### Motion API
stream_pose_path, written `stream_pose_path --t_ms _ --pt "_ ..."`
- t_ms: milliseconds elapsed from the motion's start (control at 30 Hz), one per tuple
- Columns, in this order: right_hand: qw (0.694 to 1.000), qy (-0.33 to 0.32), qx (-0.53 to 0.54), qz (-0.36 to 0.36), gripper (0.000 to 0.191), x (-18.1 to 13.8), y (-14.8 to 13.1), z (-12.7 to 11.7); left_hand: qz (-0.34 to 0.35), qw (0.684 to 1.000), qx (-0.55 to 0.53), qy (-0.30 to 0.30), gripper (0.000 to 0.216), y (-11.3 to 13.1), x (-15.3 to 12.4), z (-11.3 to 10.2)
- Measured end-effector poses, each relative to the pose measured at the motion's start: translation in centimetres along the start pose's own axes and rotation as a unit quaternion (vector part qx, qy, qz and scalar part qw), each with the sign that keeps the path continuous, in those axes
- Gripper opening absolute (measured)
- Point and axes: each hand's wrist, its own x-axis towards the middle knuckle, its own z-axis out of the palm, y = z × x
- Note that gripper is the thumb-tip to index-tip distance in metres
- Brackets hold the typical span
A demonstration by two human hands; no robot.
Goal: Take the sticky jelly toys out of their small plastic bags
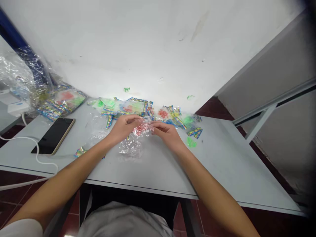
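Near the middle of the table, both hands pinch a clear plastic bag with a red hand-shaped toy (139, 129) inside. My left hand (125, 127) grips the bag's left side, fingers closed. On the other side, my right hand (166, 131) is closed on its right edge. Crumpled clear wrap (130, 148) lies just below the bag. Behind the hands are several packets with blue and yellow printed headers (140, 100), some holding red or green toys. Another red toy in a packet (163, 114) lies beyond my right hand.
A black-screened phone (53, 136) lies at the left, with a white cable (37, 148) running past it. A pile of filled packets (65, 102) leans by the wall. A green toy (191, 142) sits right of my right hand. The table's front edge (143, 188) is close to my body.
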Motion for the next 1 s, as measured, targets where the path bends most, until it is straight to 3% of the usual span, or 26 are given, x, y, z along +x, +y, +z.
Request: stream_pose_path --t_ms 167,267,433,533,633,733,800,900,1000 --pt "0.99 0.066 0.124 0.026 0.017 0.5 -0.2 -0.9 -0.014 1.0 -0.005 0.009 0.03 0.7 0.0 0.1" --pt "0.976 0.045 0.21 0.046 0.016 0.7 -1.1 -2.0 -0.047 0.997 -0.047 0.033 0.027 1.5 -0.9 -1.5" --pt "0.97 0.016 0.236 0.058 0.01 0.4 -2.1 -2.4 -0.062 0.981 -0.011 0.184 0.031 0.8 -5.1 -6.5" --pt "0.965 -0.003 0.249 0.082 0.006 0.3 -1.7 -1.7 -0.088 0.965 0.09 0.23 0.038 -1.2 -7.9 -8.6" --pt "0.965 -0.025 0.241 0.103 0.011 0.4 -1.2 -0.8 -0.035 0.927 0.275 0.253 0.046 -3.4 -9.7 -9.2" --pt "0.968 -0.026 0.22 0.114 0.013 0.1 -1.0 -0.1 0.035 0.866 0.422 0.265 0.046 -4.1 -10.2 -8.6" --pt "0.968 -0.035 0.216 0.123 0.014 -0.2 -1.1 0.2 0.073 0.856 0.429 0.28 0.038 -3.5 -9.6 -7.5" --pt "0.966 -0.063 0.211 0.132 0.016 -0.4 -1.0 0.4 0.144 0.887 0.331 0.287 0.028 -1.5 -7.5 -4.2" --pt "0.967 -0.056 0.212 0.128 0.016 -0.4 -1.0 0.3 0.182 0.956 0.207 0.103 0.025 0.7 -4.7 0.5"
